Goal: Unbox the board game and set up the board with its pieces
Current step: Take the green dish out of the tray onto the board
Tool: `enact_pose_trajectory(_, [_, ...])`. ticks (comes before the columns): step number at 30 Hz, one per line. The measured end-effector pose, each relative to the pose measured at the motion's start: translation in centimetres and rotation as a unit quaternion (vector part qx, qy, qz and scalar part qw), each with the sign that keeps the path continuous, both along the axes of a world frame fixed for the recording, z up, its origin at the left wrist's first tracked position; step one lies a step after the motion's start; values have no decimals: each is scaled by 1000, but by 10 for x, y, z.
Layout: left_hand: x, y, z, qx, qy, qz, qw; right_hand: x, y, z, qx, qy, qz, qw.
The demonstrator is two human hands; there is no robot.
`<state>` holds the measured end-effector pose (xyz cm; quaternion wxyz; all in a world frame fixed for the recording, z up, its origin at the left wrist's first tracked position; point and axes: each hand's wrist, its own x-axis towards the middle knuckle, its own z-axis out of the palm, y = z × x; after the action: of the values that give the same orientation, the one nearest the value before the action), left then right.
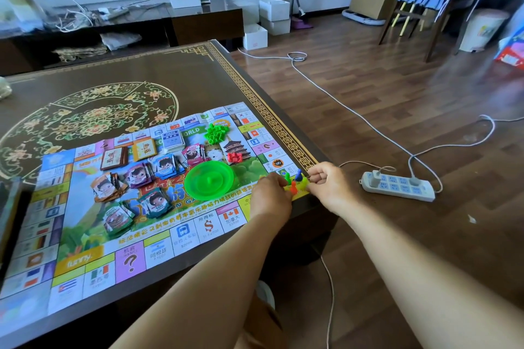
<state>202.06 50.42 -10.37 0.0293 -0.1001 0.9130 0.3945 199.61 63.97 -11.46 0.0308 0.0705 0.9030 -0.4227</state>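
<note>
Closest to me, both forearms reach out over the near right corner of the table, and the two hands meet at the corner square of the board (141, 246), which lies unfolded flat on the dark patterned table (198, 79) with that corner almost at the table's edge. The left hand (270, 197) sits knuckles-up on the board with its fingers curled down toward the little pawns; whether it actually pinches one I cannot tell, since the fingertips are hidden under the hand. The right hand (326, 178) hovers at the table edge with fingers bent and thumb close to the forefinger, seemingly nipping something small, though that too is unclear. Between them stand the green pawn (287, 177), the blue pawn (298, 175) and the orange pawn (293, 187), clustered upright on the yellow corner, which I take to be the starting square, hence the gathering there. Just beyond, the green spinner dish (209, 181) rests near the board's middle, within reach of every side. Past it the stacks of play money (136, 178) are fanned in separate heaps by colour, the card decks (144, 149) lie apart from them, and the red hotels (234, 156) and green houses (217, 132) sit in their own small piles, sorted like a bank. To my eye the setup is nearly done. Off on the floor lies a white power strip (397, 185), its cables trailing across the boards.
</note>
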Motion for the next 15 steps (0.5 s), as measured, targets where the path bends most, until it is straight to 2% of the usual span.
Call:
enact_pose_trajectory(8, [12, -22, 39, 67, 67, 45, 994, 17, -34, 55, -67, 115, -46, 990])
enact_pose_trajectory(15, [29, -69, 81, 69, 123, 98, 985, 33, -109, 97, -120, 141, -17, 983])
